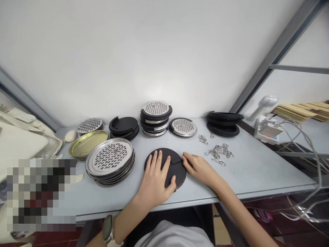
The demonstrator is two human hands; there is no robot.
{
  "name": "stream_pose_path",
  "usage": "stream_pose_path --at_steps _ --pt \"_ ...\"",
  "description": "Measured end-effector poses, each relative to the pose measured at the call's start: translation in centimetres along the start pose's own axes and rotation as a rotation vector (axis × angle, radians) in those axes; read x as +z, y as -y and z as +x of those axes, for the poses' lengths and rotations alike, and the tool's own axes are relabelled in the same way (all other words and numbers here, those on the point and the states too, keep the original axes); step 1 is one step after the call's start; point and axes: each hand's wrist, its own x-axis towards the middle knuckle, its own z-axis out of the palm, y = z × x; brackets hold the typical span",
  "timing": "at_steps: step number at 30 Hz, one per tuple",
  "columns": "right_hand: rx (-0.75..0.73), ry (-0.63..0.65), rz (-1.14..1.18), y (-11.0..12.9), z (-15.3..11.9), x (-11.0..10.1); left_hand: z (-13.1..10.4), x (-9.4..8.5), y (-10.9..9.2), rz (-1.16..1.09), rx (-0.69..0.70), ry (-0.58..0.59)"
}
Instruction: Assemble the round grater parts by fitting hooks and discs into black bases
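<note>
A round black disc (179, 171) lies flat on the grey table close to its front edge. My left hand (155, 180) is spread over it, fingers apart, palm side down. At the disc's right edge, my right hand (195, 167) pinches a small silver wire clip (181, 156), mostly covered by the fingertips. Just right of that hand lies a loose pile of wire clips (219, 151), with a smaller group of clips (203, 139) behind it. To the left stands a stack of round metal grater plates (113, 156).
Along the wall are a gold-coloured lid (88, 144), black round holders (124, 127), a tall stack of graters in black holders (156, 118), a single grater (183, 127) and more black holders (223, 123). Cables (308, 137) hang at the right. A pixelated patch covers the lower left.
</note>
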Motion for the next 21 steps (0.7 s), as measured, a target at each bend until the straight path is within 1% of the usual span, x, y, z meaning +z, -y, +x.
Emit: stream_pose_path --at_steps 9,21 --pt "-0.003 -0.003 0.031 0.04 -0.08 -0.04 0.0 -0.03 -0.03 0.011 -0.006 0.024" --pt "0.011 0.005 0.071 0.17 -0.13 -0.22 -0.02 -0.07 -0.17 -0.002 -0.008 0.026"
